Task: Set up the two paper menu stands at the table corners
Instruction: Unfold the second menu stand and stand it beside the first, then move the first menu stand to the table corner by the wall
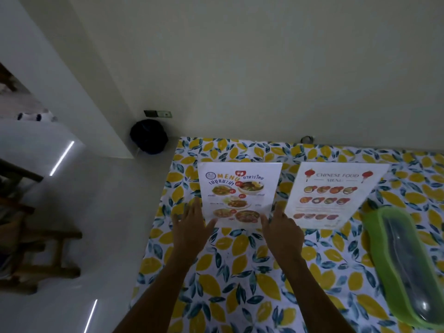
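A Thai food menu stand (240,188) with dish photos stands near the far left corner of the table (240,272), which wears a lemon-print cloth. To its right a Chinese food menu (331,191) leans back or lies on the cloth. My left hand (192,224) is at the Thai menu's lower left edge, fingers spread, thumb touching the sheet. My right hand (281,227) is at its lower right edge, fingers apart, fingertips by the paper. Neither hand closes around it.
A green container with a clear lid (406,267) lies at the table's right side. A wall runs right behind the table. A dark round object (149,137) sits on the floor by the far left corner. Wooden furniture (36,248) stands at the left.
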`<state>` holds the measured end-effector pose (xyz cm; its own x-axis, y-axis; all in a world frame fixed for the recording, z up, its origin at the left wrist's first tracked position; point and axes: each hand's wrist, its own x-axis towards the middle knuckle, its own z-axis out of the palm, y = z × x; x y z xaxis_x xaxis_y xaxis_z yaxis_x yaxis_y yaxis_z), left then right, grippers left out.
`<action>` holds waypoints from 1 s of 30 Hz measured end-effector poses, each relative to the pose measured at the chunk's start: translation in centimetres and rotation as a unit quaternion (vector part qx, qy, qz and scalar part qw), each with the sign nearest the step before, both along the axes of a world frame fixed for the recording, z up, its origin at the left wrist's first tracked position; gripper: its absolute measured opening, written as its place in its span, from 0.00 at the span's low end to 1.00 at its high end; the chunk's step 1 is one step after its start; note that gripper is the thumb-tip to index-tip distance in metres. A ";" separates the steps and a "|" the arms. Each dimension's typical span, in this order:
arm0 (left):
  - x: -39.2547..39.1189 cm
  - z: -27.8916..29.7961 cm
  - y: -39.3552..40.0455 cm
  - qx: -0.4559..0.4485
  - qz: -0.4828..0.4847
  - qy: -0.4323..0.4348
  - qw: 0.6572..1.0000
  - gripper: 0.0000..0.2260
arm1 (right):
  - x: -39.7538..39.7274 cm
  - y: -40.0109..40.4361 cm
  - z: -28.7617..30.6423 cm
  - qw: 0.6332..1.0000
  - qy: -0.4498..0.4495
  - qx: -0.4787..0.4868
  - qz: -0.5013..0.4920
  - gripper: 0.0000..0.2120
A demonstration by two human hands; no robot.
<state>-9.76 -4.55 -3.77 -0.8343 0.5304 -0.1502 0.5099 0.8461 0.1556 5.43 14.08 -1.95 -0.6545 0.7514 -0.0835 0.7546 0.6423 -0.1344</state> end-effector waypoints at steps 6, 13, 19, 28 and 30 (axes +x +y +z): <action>-2.2 -0.2 0.8 0.071 0.005 -0.013 0.997 0.17 | -1.4 0.9 -1.2 0.998 0.047 -0.020 -0.033 0.22; -6.8 1.0 -0.4 0.058 -0.007 0.041 0.997 0.13 | -4.5 1.1 -0.7 0.990 0.129 0.054 0.011 0.14; -15.3 4.1 -0.3 0.085 -0.033 0.095 0.991 0.12 | -12.2 2.7 2.8 0.987 0.144 0.052 0.039 0.15; -29.7 5.4 4.2 0.151 -0.019 0.017 0.988 0.13 | -25.3 7.2 2.9 0.986 0.159 0.034 0.036 0.16; -31.8 5.3 5.3 0.152 -0.020 0.013 0.988 0.13 | -27.6 8.0 2.4 0.985 0.166 0.023 0.036 0.16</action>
